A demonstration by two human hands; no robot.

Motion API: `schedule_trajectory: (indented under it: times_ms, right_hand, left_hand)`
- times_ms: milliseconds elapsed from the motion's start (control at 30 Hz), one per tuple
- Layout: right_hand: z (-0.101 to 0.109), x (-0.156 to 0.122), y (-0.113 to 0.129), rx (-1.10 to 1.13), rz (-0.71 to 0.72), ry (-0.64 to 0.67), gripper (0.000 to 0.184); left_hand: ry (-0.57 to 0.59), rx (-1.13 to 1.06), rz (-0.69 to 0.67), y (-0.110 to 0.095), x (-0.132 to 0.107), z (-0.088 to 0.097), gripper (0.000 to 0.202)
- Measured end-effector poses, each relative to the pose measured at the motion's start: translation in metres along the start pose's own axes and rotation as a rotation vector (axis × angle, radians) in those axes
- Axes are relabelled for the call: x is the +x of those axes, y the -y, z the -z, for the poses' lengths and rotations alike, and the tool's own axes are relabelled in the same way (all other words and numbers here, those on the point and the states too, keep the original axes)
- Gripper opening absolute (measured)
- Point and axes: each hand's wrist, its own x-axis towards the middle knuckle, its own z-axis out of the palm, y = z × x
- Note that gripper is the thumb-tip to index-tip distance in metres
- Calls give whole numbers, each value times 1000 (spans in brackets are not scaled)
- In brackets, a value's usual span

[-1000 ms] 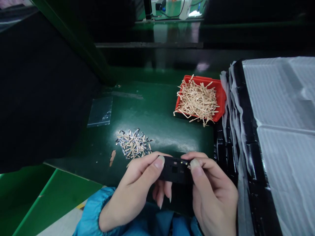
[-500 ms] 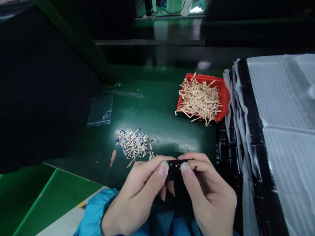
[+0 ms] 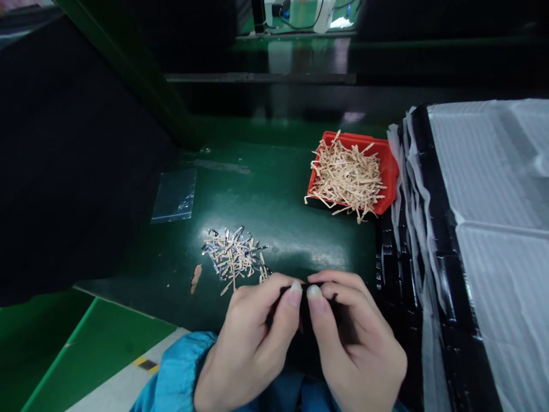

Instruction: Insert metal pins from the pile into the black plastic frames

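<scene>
Black piece [image 3: 302, 309] is pinched between the person's two hands on my feed, mostly covered by fingers, so I can't make out its shape or details from here. Left hand [image 3: 246, 343] is closed on it from one side, right hand [image 3: 355, 343] closed on it from the other. Their pale-nailed thumbs [image 3: 295, 293] sit almost tip to tip on top of the piece. Both hands are held over the near edge of a smooth dark green bench mat [image 3: 274, 194]. A bright blue jacket sleeve [image 3: 175, 372] covers the left wrist.

Just beyond the left hand, a loose heap of thin silver-and-tan strips [image 3: 234, 254] lies on the mat. Beside that heap, a single tan scrap [image 3: 196, 278] lies apart. Further left is a flat clear plastic bag [image 3: 174, 195]. Up and to the right, a red plastic tray [image 3: 388, 171] holds a tangled pile of thin tan strips [image 3: 345, 177], some hanging over its rim. Right of the hands and tray, a black ribbed tray stack [image 3: 388, 257] runs along the mat, with wrinkled white sheeting [image 3: 412, 229] at its edge and a large white-lined container [image 3: 493, 166] beyond. Dark cloth [image 3: 72, 154] fills the left side.
</scene>
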Motion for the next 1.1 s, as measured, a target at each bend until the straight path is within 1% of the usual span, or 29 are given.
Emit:
schedule_trajectory:
  times_ms: [67, 133, 167, 200, 267, 300, 333, 367, 400, 433, 500, 533, 600, 667, 733, 800, 900, 1100]
  right_hand:
    - [-2, 0, -2, -54, 69, 22, 12]
    - [-3, -1, -6, -120, 149, 54, 13]
    - [-5, -1, -8, -147, 167, 64, 13]
    - [-6, -2, -9, -165, 158, 62, 16]
    - [-7, -3, -10, -147, 61, 25, 24]
    - [-8, -4, -10, -104, -5, 5, 29]
    - [-8, -4, -8, -40, -66, -7, 33]
    - [-7, -4, -6, 31, -106, -4, 33]
    - [-7, -5, -4, 100, -127, 14, 32]
    - [-6, -5, -1, 153, -137, 31, 30]
    - [-4, -6, 2, 201, -156, 41, 31]
    - [-3, -7, 3, 210, -176, 35, 32]
    - [-1, -8, 4, 248, -217, 15, 35]
    - [-1, -9, 3, 288, -229, 15, 38]
    - [0, -10, 1, 284, -201, 22, 40]
    - [0, -13, -1, 230, -168, 15, 42]
    - [0, -18, -4, 156, -125, -22, 43]
    - [-7, -24, -7, 89, 34, -77, 49]
  left_hand:
    - [-65, 96, -40, 2, 1, -4, 26]
    - [-165, 224, -84, 4, 2, -8, 22]
    - [-224, 286, -99, 5, 2, -10, 20]
    - [-289, 333, -103, 6, 2, -11, 18]
    - [-430, 344, -60, 7, 2, -10, 19]
    - [-484, 289, -9, 8, 2, -8, 22]
    - [-501, 195, 49, 8, 2, -6, 26]
    - [-474, 69, 103, 8, 2, -3, 31]
    - [-405, -70, 148, 8, 2, -1, 36]
    - [-309, -206, 176, 8, 2, 1, 39]
    - [-140, -403, 195, 8, 2, 3, 39]
    - [-100, -454, 191, 7, 1, 3, 37]
    - [-120, -458, 160, 7, 0, 0, 31]
    - [-186, -356, 112, 6, -1, -3, 20]
    - [-244, -233, 80, 5, -1, -5, 9]
    - [-287, -151, 68, 5, -1, -7, 3]
    - [-336, -136, 54, 4, 2, -10, 9]
    - [-446, -124, 80, 6, 9, -19, 32]
